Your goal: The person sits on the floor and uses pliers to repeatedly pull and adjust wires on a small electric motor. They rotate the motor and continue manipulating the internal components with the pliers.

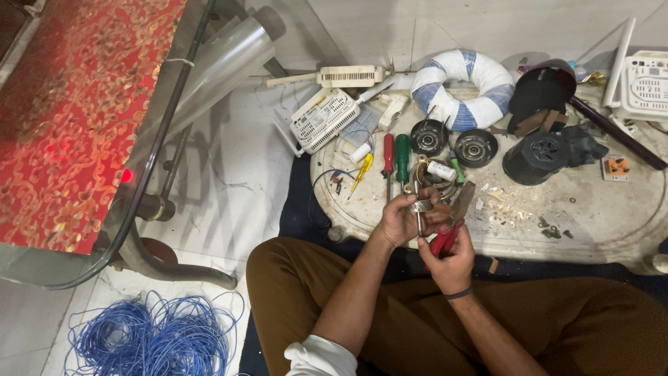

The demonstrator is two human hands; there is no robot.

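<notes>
My left hand (402, 221) grips a small silvery metal part (419, 207) with a thin stem hanging below it. My right hand (451, 259) is closed around red-handled pliers (445, 235), whose jaws (462, 200) reach up beside the metal part. Both hands hover over the front edge of a round white worktop (598, 216), just above my knees in brown trousers. Right behind the hands lie a red screwdriver (388, 154), a green screwdriver (402, 157) and a yellow tester screwdriver (362, 170).
Two black round motor parts (428, 137) (476, 147), a blue-and-white ring (463, 87), black housings (541, 157), white plastic grilles (323, 118) and an orange switch (616, 167) litter the worktop. A blue wire coil (149, 338) lies on the floor. A glass table with red cloth (76, 104) stands left.
</notes>
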